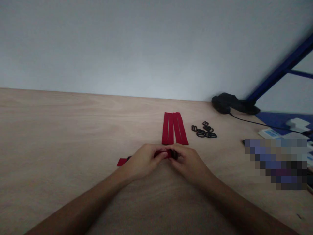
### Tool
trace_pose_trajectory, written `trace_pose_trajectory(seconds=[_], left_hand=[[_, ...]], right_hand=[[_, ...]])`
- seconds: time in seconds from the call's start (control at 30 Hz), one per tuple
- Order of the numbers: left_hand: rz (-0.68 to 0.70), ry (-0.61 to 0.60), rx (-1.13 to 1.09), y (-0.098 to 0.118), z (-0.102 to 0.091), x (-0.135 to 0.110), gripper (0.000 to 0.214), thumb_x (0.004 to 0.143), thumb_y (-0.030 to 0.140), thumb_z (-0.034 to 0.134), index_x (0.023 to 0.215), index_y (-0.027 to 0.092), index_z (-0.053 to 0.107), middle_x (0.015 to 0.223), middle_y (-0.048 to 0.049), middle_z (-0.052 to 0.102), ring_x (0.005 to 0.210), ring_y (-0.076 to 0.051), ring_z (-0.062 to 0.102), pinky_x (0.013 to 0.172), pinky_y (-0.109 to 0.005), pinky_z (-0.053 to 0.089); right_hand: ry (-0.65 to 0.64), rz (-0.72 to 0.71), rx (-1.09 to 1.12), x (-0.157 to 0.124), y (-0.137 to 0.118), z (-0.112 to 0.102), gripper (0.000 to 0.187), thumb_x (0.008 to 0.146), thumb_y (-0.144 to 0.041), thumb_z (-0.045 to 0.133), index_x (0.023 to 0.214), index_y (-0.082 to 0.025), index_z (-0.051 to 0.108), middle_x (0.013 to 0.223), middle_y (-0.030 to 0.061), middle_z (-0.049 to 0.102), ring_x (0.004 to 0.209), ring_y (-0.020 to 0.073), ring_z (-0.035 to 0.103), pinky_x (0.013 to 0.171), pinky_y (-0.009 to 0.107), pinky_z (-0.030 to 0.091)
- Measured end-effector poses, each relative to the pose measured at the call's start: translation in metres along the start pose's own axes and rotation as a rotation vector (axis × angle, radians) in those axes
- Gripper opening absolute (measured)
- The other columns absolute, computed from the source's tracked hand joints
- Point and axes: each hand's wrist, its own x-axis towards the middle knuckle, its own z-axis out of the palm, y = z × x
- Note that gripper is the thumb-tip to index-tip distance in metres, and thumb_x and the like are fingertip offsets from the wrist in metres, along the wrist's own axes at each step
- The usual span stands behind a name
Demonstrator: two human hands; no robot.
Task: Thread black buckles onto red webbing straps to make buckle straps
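Note:
Close together over the table, both hands work on a red webbing strap (pixel 168 154). My left hand (pixel 146 160) is closed, pinching the strap between thumb and fingers. My right hand (pixel 186 160) is closed too, with its fingertips at the strap's right part, beside a dark piece mostly hidden by the fingers; it looks like a black buckle. Past my left wrist a red strap end (pixel 122 162) sticks out with a black piece on it. Just beyond my fingers lie several flat red straps (pixel 168 129), roughly side by side.
Several small black buckles (pixel 206 130) lie in a loose group right of the straps. A black device (pixel 225 102) with a cable rests by the wall. A blurred-out item (pixel 278 163) and white objects (pixel 271 133) are at the right. Wooden table (pixel 61 130) underneath.

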Motion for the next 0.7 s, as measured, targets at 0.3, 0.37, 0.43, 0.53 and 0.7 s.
trace_pose_trajectory(seconds=[0.3,0.37,0.43,0.53,0.7], left_hand=[[-0.096,0.075,0.114,-0.004,-0.007,-0.001,0.024,0.09,0.022,0.048,0.101,0.017,0.069,0.096,-0.0048,0.073,0.083,-0.018,0.065,0.077,-0.028,0.047],[-0.088,0.081,0.133,-0.005,-0.007,-0.002,0.024,0.09,0.023,0.048,0.102,0.018,0.069,0.098,-0.0047,0.072,0.085,-0.018,0.065,0.077,-0.027,0.047],[-0.096,0.067,0.152,-0.006,-0.006,-0.002,0.023,0.09,0.025,0.049,0.097,0.018,0.07,0.093,-0.004,0.072,0.082,-0.018,0.065,0.074,-0.027,0.047],[-0.117,0.069,0.184,-0.007,-0.005,-0.001,0.021,0.089,0.025,0.05,0.091,0.018,0.07,0.086,-0.0036,0.072,0.076,-0.018,0.065,0.07,-0.027,0.047],[-0.106,0.155,0.091,-0.01,-0.005,0.0,0.025,0.085,0.016,0.05,0.104,0.017,0.068,0.101,-0.0054,0.073,0.091,-0.018,0.068,0.083,-0.027,0.049]], right_hand=[[0.016,0.132,-0.225,0.002,0.014,-0.005,0.038,0.079,-0.013,0.059,0.117,-0.018,0.059,0.101,0.0094,0.072,0.087,0.0233,0.069,0.078,0.034,0.052],[0.004,0.198,-0.24,0.002,0.016,-0.007,0.036,0.079,-0.015,0.059,0.116,-0.016,0.058,0.093,0.0089,0.073,0.082,0.0236,0.069,0.072,0.032,0.052],[-0.008,0.201,-0.243,0.002,0.016,-0.009,0.032,0.081,-0.015,0.059,0.112,-0.016,0.06,0.094,0.0086,0.073,0.084,0.0234,0.069,0.074,0.032,0.052],[-0.024,0.127,-0.268,0.003,0.016,-0.012,0.029,0.083,-0.012,0.056,0.11,-0.017,0.065,0.105,0.0099,0.071,0.094,0.0233,0.067,0.084,0.034,0.05],[0.012,0.103,-0.302,0.003,0.017,-0.015,0.032,0.082,-0.009,0.055,0.111,-0.015,0.068,0.103,0.0113,0.07,0.091,0.0229,0.065,0.081,0.034,0.05]])
